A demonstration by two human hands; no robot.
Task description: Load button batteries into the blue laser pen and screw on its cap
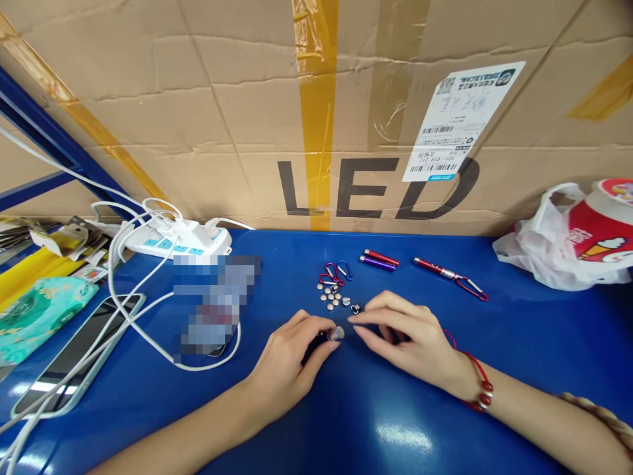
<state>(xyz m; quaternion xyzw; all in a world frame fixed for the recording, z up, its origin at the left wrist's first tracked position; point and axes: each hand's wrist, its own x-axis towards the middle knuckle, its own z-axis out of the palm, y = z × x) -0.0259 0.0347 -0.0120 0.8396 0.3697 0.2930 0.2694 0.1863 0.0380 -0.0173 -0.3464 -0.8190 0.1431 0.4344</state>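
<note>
My left hand [297, 356] pinches a small silver cylindrical piece [337, 333] between thumb and fingers; part of it is hidden inside the grip. Just to its right, my right hand [405, 333] has its thumb and index finger apart, with nothing visible between them. Past the fingertips lie several small round button cells [330, 298], a little silver part [346, 301] and a small black-and-silver part [355, 308]. Behind them are a red carabiner [330, 274] and a blue carabiner [345, 270].
A red tube [382, 256], a purple tube [377, 264] and a red penlight with carabiner [448, 274] lie farther back. Left are a power strip [148, 244], white cables and a phone [74, 356]. A plastic bag [539, 244] and a large cardboard box [237, 132] stand behind.
</note>
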